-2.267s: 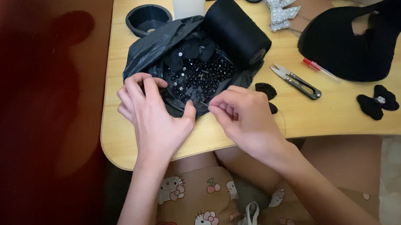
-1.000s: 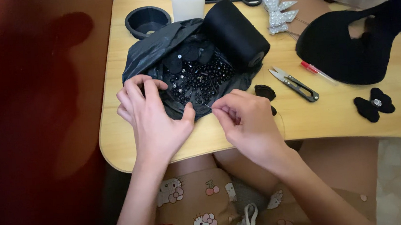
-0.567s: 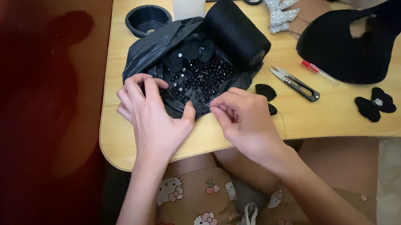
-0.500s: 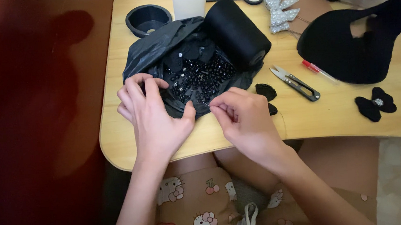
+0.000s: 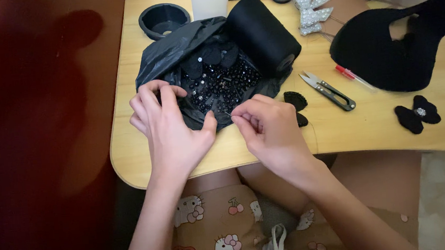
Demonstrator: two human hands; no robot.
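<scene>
A black plastic bag (image 5: 173, 52) lies spread on the wooden lap table (image 5: 332, 130), holding a pile of small black beads (image 5: 225, 85). My left hand (image 5: 168, 129) rests on the bag's near left edge, fingers curled over it and thumb pointing right. My right hand (image 5: 270, 129) pinches a thin needle (image 5: 227, 112) between thumb and forefinger, its tip at the near edge of the beads. The two hands are almost touching.
A black thread spool (image 5: 263, 33) lies on the bag's right side. Thread snips (image 5: 329, 89), a red pen (image 5: 352, 77), a black bow (image 5: 417, 114), a silver beaded bow (image 5: 308, 12), a black fabric piece (image 5: 389, 50), a round black lid (image 5: 163, 18) and a white box (image 5: 209, 1) surround it.
Both hands stay in nearly the same place; the right hand's fingers shift only slightly at the bead pile.
</scene>
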